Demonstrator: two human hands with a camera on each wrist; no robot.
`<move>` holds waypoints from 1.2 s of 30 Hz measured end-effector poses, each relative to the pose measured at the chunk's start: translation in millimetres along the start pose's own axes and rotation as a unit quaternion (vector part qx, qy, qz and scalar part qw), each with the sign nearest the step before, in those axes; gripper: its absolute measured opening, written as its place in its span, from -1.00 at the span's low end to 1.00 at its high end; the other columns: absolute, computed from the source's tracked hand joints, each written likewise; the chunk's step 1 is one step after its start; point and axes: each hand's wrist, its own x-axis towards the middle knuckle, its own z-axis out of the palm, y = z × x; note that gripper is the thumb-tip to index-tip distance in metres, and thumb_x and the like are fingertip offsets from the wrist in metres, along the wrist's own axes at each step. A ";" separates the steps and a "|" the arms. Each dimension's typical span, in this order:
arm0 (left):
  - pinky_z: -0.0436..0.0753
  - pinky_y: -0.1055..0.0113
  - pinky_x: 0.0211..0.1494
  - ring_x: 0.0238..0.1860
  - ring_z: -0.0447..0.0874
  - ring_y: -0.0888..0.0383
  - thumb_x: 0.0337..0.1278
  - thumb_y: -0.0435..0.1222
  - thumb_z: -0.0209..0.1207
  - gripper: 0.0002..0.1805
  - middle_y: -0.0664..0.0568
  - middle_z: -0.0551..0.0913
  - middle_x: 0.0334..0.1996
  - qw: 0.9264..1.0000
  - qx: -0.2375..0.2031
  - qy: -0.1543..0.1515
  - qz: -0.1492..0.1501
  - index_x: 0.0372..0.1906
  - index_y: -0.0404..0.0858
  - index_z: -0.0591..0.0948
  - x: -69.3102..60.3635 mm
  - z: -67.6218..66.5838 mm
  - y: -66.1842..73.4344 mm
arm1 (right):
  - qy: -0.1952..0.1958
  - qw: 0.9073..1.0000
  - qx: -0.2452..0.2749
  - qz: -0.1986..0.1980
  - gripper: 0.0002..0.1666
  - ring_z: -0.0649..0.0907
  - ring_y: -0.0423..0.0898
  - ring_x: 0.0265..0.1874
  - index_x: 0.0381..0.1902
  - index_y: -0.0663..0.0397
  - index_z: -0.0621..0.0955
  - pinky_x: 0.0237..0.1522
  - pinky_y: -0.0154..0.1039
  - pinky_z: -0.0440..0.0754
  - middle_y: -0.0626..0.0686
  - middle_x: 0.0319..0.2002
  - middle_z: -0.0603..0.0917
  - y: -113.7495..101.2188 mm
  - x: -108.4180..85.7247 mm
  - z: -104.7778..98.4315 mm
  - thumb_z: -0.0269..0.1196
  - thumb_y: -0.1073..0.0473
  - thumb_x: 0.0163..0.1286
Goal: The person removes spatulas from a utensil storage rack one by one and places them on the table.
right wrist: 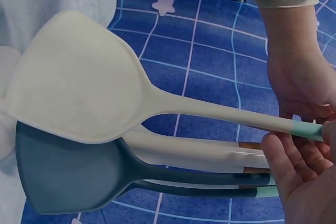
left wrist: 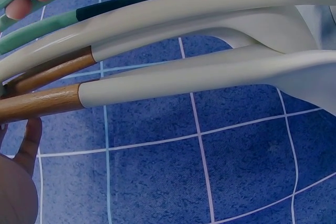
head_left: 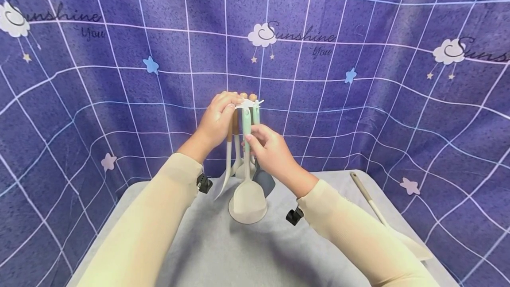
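A utensil rack with a white top stands on the grey cloth, with several utensils hanging round it. My left hand holds the rack's top from the left. Below that top, my right hand pinches the mint-green handle of a cream spatula, whose blade hangs downward at the front. Behind it hangs a dark blue-grey spatula with a mint handle. On the left side are utensils with wooden handles and pale shafts; their far ends are partly hidden. The right wrist view shows fingers under the cream spatula's handle.
Another pale utensil with a grey-brown handle lies at the table's right side, partly covered by my right sleeve. A purple gridded curtain surrounds the grey-covered table at the back and sides.
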 end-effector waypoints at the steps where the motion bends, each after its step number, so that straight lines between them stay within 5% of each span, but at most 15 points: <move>1: 0.38 -0.12 0.78 0.59 0.53 -0.16 0.66 -0.31 -0.06 -0.58 -0.18 0.77 0.32 1.000 0.000 0.000 0.001 0.20 -0.33 0.77 0.1 0.0 0.5 | -0.001 1.000 0.002 -0.001 -0.69 0.94 0.09 -0.03 0.32 0.14 0.67 0.00 -0.16 0.94 0.25 0.08 0.91 -0.4 -0.4 -0.4 0.22 0.13 0.81; 11: 0.35 -0.16 0.81 0.61 0.51 -0.16 0.68 -0.31 -0.07 -0.58 -0.18 0.75 0.37 1.000 0.004 -0.001 -0.005 0.22 -0.32 0.77 -1.4 -1.4 2.7 | -0.002 0.999 -0.012 -0.030 -0.71 0.92 0.08 -0.09 0.32 0.16 0.64 -0.01 -0.08 0.94 0.22 0.08 0.90 -9.7 -7.9 -9.7 0.18 0.17 0.82; 20: 0.33 -0.13 0.82 0.63 0.51 -0.16 0.65 -0.33 -0.04 -0.59 -0.19 0.75 0.39 1.000 0.003 0.002 -0.007 0.22 -0.32 0.77 -0.2 -2.2 2.1 | 0.035 0.996 -0.024 -0.075 -0.68 0.93 0.09 -0.26 0.31 0.23 0.70 -0.15 -0.05 0.95 0.24 -0.07 0.92 -11.0 -12.1 -38.7 0.33 0.26 0.71; 28: 0.33 -0.11 0.82 0.63 0.51 -0.15 0.65 -0.32 -0.05 -0.59 -0.18 0.75 0.38 1.000 0.002 0.001 -0.006 0.21 -0.32 0.77 0.2 -1.8 0.3 | 0.048 0.998 0.031 -0.037 -0.75 0.91 0.19 -0.15 0.24 0.32 0.65 -0.11 -0.12 0.95 0.35 -0.08 0.86 -2.5 -9.0 -71.5 0.26 0.28 0.75; 36: 0.35 -0.12 0.81 0.62 0.51 -0.17 0.65 -0.34 -0.04 -0.59 -0.19 0.74 0.40 1.000 0.002 0.001 -0.011 0.22 -0.33 0.77 -0.7 1.0 -0.4 | 0.114 0.992 0.059 0.006 -0.71 0.83 -0.20 -0.22 0.23 0.41 0.60 -0.17 -0.31 0.89 -0.05 -0.18 0.77 14.9 -3.2 -105.6 0.16 0.25 0.81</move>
